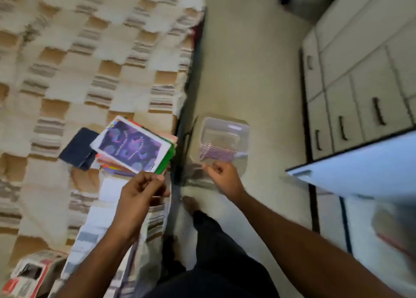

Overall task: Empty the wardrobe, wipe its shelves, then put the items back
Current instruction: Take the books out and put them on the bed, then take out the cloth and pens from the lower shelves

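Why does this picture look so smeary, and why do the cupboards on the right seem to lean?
Head view: the camera was moving, so the checked blanket, the clear plastic box and both hands, left and right, are smeared. The wide lens bends the white cupboards, so they seem to lean. The open door looks pale blue and washed out. The purple book is sharpest, though its lettering is unreadable.

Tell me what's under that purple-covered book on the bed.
The purple-covered book tops a stack: a green folder edge and pink and red covers stick out beneath it. How many items and what they are stays covered. The stack rests on the checked blanket.
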`<action>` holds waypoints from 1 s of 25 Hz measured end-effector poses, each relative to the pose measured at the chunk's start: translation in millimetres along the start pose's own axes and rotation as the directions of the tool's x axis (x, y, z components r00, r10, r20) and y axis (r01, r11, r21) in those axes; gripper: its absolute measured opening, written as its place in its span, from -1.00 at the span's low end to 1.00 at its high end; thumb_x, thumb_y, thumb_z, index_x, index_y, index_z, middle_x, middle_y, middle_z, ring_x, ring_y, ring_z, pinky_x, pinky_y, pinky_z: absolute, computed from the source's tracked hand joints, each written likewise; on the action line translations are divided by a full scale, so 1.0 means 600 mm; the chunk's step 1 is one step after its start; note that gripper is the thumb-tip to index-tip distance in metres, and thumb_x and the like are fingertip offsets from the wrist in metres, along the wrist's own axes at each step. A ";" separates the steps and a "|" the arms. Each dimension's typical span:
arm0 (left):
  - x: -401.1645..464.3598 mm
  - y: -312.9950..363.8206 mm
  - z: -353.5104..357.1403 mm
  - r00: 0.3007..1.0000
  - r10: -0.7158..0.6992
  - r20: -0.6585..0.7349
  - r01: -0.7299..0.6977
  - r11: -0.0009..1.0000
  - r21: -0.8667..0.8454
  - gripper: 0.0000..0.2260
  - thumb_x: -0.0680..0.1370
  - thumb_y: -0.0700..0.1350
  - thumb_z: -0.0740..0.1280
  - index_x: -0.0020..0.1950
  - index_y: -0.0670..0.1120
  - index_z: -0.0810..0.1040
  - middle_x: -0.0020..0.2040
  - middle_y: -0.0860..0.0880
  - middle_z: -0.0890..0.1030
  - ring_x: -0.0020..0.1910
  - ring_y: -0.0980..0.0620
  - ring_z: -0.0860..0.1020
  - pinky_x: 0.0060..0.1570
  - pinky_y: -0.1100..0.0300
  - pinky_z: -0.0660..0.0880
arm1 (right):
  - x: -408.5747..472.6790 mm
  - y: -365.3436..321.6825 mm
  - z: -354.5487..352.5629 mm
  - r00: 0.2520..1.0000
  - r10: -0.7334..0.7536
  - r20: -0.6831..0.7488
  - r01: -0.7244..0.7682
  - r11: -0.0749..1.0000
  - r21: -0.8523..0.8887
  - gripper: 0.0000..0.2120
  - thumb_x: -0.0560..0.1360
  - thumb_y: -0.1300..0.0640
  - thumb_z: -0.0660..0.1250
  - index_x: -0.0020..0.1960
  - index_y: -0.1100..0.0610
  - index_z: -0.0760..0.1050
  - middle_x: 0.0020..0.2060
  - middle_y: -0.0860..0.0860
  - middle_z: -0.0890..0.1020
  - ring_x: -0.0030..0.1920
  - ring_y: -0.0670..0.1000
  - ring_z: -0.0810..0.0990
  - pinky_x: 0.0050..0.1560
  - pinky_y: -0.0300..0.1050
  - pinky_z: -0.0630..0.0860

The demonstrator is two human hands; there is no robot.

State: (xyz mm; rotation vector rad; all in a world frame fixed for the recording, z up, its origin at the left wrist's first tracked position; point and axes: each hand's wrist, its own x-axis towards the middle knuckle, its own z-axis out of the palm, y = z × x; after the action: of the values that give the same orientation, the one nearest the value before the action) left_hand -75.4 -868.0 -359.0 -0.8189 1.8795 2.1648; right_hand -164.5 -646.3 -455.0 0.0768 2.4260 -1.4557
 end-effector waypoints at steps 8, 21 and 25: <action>-0.129 -0.017 0.249 0.731 0.018 0.682 -0.211 0.956 0.201 -0.56 0.34 -0.11 0.50 -0.39 -0.06 0.19 -0.41 -0.19 0.20 -0.37 -0.10 0.20 -0.30 0.06 0.23 | -0.372 0.160 -0.197 0.791 0.377 -0.482 -0.350 0.925 0.150 -0.48 0.51 0.04 0.41 -0.43 0.06 0.13 -0.48 -0.03 0.14 -0.43 -0.08 0.14 -0.38 -0.17 0.13; -0.424 -0.178 0.674 0.228 -0.176 0.958 -0.440 0.859 0.263 -0.54 0.49 -0.32 0.46 -0.40 -0.01 0.26 -0.43 -0.09 0.25 -0.41 0.01 0.22 -0.36 0.17 0.25 | -0.808 0.485 -0.411 0.126 0.811 -0.572 -0.624 0.513 0.590 -0.57 0.56 0.01 0.32 -0.44 0.12 0.34 -0.46 0.01 0.44 -0.37 0.00 0.44 -0.29 -0.17 0.38; -0.470 -0.203 0.774 0.133 -0.174 0.976 -0.505 0.835 0.218 -0.68 0.42 -0.13 0.52 -0.29 -0.14 0.37 -0.38 -0.11 0.44 -0.37 0.02 0.41 -0.34 0.24 0.37 | -0.855 0.540 -0.455 0.071 0.840 -0.539 -0.530 0.489 0.693 -0.62 0.56 0.05 0.35 -0.41 0.07 0.39 -0.48 -0.04 0.43 -0.43 -0.06 0.39 -0.37 -0.21 0.31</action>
State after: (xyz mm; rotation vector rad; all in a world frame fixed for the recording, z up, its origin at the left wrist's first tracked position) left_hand 79.5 -336.7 -296.1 0.9151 1.5163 1.3171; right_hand 324.7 -195.7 -463.4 2.2746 1.9142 -1.3432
